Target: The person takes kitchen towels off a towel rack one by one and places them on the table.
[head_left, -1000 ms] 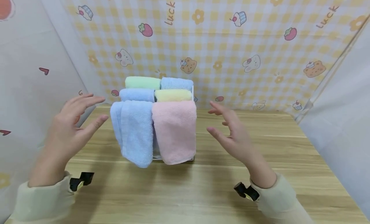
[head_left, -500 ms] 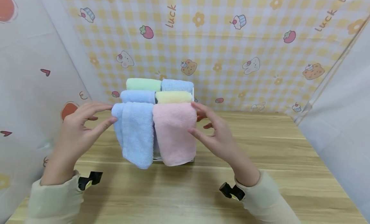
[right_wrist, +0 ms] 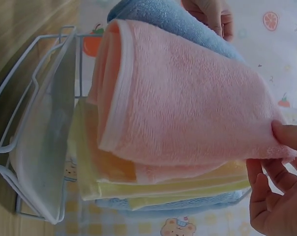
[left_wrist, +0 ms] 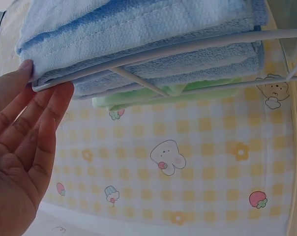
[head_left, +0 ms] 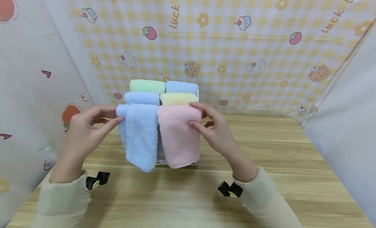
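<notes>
Blue towel [head_left: 142,138] and pink towel [head_left: 180,138] hang side by side over the near side of the white rack [head_left: 162,162], blue at left, pink at right. In my head view the rack stands on the wooden counter [head_left: 188,195], left of its middle, with the checked cloth [head_left: 223,35] rising beyond. Behind the front pair I see the mid blue towel [head_left: 142,98] left of the yellow towel [head_left: 178,98], then the green towel [head_left: 148,86] left of the far blue towel [head_left: 182,87]. I have the left hand [head_left: 84,130] with its grip clamped on the blue towel's upper left corner, while the right hand [head_left: 216,134] pinches the pink towel's upper right edge.

From the left wrist I get that corner close up: the thumb lies against the blue towel's edge and the fingers curl under the white rail [left_wrist: 153,51], so cloth and rail share that grip.

Over on the right wrist, I read the other grip as closed on the pink towel, thumb on top, fingertips beneath. Whether it takes in rack wire I cannot tell; cloth covers the spot. At the rack's base I make out a pale panel [right_wrist: 45,128].
</notes>
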The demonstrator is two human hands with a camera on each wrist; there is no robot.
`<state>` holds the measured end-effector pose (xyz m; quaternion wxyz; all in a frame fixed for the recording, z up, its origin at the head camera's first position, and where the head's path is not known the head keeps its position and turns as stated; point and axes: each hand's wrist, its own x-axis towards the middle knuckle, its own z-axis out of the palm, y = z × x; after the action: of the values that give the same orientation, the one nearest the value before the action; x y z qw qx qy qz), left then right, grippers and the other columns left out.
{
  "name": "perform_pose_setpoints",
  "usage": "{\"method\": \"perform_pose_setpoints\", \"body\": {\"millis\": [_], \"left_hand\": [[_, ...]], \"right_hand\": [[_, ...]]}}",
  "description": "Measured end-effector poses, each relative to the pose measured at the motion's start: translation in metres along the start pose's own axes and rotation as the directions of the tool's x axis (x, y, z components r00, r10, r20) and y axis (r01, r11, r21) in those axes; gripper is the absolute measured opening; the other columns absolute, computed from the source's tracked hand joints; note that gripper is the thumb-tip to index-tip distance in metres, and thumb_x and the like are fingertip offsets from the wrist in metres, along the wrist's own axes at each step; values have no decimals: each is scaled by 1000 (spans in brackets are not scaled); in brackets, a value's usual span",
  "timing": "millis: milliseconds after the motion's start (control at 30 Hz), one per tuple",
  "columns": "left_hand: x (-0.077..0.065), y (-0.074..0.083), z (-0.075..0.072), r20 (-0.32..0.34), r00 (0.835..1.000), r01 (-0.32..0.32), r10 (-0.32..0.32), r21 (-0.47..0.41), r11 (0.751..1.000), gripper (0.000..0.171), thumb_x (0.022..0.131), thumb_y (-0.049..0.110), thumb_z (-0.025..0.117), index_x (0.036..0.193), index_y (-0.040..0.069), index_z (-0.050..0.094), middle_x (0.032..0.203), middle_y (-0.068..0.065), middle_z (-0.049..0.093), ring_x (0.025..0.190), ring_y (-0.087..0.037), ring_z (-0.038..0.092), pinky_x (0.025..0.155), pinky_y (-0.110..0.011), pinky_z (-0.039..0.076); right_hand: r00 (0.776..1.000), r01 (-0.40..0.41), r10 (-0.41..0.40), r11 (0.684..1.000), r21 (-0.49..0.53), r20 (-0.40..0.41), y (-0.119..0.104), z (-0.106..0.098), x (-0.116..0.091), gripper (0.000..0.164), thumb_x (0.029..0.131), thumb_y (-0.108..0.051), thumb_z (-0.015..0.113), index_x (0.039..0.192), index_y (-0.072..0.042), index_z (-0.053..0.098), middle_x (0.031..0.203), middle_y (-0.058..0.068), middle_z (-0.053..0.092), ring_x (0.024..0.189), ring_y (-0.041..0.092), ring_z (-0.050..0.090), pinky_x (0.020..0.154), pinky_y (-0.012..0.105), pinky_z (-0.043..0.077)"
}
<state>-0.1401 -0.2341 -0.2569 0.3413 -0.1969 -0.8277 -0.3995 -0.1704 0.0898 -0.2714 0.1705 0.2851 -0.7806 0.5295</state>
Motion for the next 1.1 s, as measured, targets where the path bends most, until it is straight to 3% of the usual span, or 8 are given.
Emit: {"method": "perform_pose_setpoints", "body": {"millis": [233, 367, 467, 600, 767, 967, 1033, 1100], "left_hand": [[5, -1, 4, 16, 1000, -11, 12, -34, 999, 26, 72, -19, 78, 92, -3, 72, 86, 32, 66, 71, 11, 63, 69, -4, 49], [7, -1, 7, 18, 1000, -11, 12, -67, 998, 23, 71, -21, 76, 87, -6, 71, 85, 32, 66, 70, 10, 63, 68, -5, 49], [9, -1, 9, 11, 1000, -6, 7, -78, 997, 21, 71, -22, 76, 84, -7, 70, 84, 33, 66, 70, 11, 63, 68, -5, 50], [9, -1, 9, -2, 1000, -7, 7, -83, 996, 20, 70, -23, 76, 82, -8, 70, 84, 35, 65, 70, 12, 63, 68, -5, 50], [10, -2, 8, -12, 1000, -7, 6, -94, 996, 20, 69, -24, 76, 81, -9, 69, 84, 34, 65, 70, 12, 64, 69, -5, 50], [10, -3, 10, 7, 1000, 7, -6, -79, 997, 19, 72, -21, 76, 83, -7, 70, 84, 33, 65, 69, 10, 63, 67, -5, 49], [10, -4, 10, 4, 1000, 10, -10, -68, 998, 18, 72, -20, 77, 82, -7, 70, 83, 34, 64, 68, 11, 62, 66, -5, 49], [9, -4, 10, -3, 1000, 12, -12, -69, 998, 18, 72, -20, 77, 81, -7, 70, 82, 35, 64, 67, 11, 62, 65, -5, 49]], "right_hand": [[994, -9, 11, 1000, 22, -109, 2, 3, 4, 39, 84, -5, 78, 122, -6, 68, 107, 10, 71, 84, 10, 59, 64, 26, 46], [972, 19, -26, 999, -35, -232, 0, 5, 0, 36, 80, -6, 82, 115, -6, 71, 100, 10, 72, 85, 5, 58, 68, 30, 42], [959, 49, -52, 999, -19, -279, -1, 5, -2, 34, 79, -4, 82, 112, -4, 72, 96, 12, 73, 85, 2, 58, 62, 25, 38], [979, 45, -25, 994, 99, -204, -1, 3, -1, 37, 80, 2, 80, 116, -1, 70, 108, 14, 74, 90, -2, 66, 48, 19, 29], [998, -41, 50, 982, 184, -47, -2, 2, 3, 43, 83, 2, 76, 125, -3, 67, 127, 12, 68, 78, 2, 63, 41, 21, 23], [983, -67, 80, 994, 81, -167, -5, 4, 1, 40, 83, -2, 79, 121, -6, 69, 123, 9, 70, 94, -4, 64, 45, 19, 29], [983, -61, 73, 995, 78, -166, -5, 3, 0, 40, 83, -3, 79, 122, -7, 69, 121, 9, 71, 91, -4, 64, 45, 19, 27], [991, -55, 73, 986, 156, -110, -5, 3, 1, 42, 84, 1, 77, 124, -5, 67, 118, 12, 71, 79, 1, 65, 43, 18, 28]]}}
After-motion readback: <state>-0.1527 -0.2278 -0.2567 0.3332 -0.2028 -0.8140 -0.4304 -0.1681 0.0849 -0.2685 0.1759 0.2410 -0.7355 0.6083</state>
